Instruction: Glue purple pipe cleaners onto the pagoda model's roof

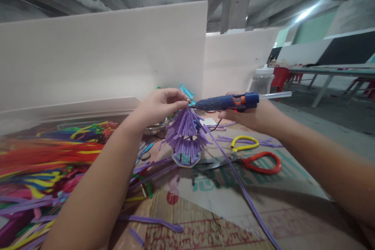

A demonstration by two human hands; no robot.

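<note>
A tiered purple pipe-cleaner tower [187,136] stands upright on a pale polygonal base in the middle of the table. At its peak, the thumb and fingers of my left hand [164,103] pinch the small tip. My right hand [249,115] is wrapped round a blue glue gun [225,102], its nozzle pointing left and meeting the tower's top beside my left fingertips. A clear glue stick [277,95] juts from the gun's back end. One long purple pipe cleaner [243,189] runs from the tower down to the front edge.
Scissors [260,162] with one red and one yellow handle lie right of the tower on printed cardboard [187,218]. Bundles of coloured pipe cleaners [58,156] fill the left side. A clear plastic jar [261,81] and white boards [102,54] stand behind.
</note>
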